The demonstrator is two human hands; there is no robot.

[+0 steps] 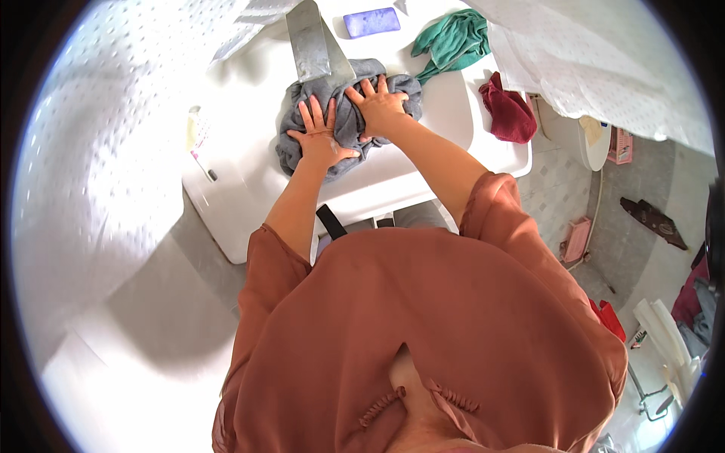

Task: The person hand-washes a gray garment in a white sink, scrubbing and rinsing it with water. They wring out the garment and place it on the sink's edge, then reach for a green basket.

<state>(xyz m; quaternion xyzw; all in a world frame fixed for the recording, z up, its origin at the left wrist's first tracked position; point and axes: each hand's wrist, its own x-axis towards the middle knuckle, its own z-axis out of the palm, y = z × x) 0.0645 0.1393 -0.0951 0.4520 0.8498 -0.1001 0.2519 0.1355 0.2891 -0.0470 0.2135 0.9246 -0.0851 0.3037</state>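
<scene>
A bunched grey cloth lies in the white sink, just below the broad metal faucet, whose end hangs over the cloth. My left hand presses flat on the near left part of it, fingers spread. Farther right and a little higher up, my right hand rests on the same cloth, its fingers also apart. Folds of the cloth rise between and around both hands. Its underside and the bottom of the basin below it are hidden.
Behind the basin lies a purple-blue rectangular block. A crumpled green cloth and a maroon cloth lie along the right rim. White dotted curtains hang at both sides. A pink basket stands low at right.
</scene>
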